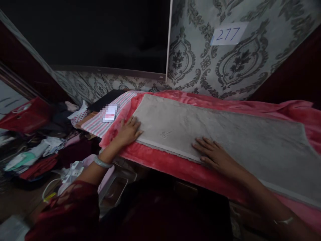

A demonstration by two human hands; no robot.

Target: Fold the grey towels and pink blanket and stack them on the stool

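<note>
Against the patterned wall (190, 43), grey on pale ground, a wide dark screen (100, 33) fills the upper left. Below both, a red blanket (160, 157) lies spread, its far edge bunched a little toward the wall at right. On it, the grey cloth (173, 117): long, laid flat in layers, running from left of centre to the right edge of view; red shows along its near and far sides. Floor at left: heap of clothes (45, 154), mixed colours, loosely piled; red basket (27, 115) behind it, contents hard to make out. Striped cloth (122, 102), pink, grey and white, by the blanket's left end, partly beneath it. Left hand (129, 130): palm down, fingers spread, at the left end of the grey cloth, fingertips by its edge; nothing gripped. Right hand (212, 152): flat on the same cloth near its close edge, fingers somewhat apart, nothing gripped. White paper (228, 33) on the wall, right of the screen, handwritten "277". Small blurred item (109, 113) on the stripes; cannot tell what. Pale bangle (102, 162) on the left wrist, thinner bangle (283, 221) on the right. Small dark marking (165, 134) on the grey cloth, between the hands.
</note>
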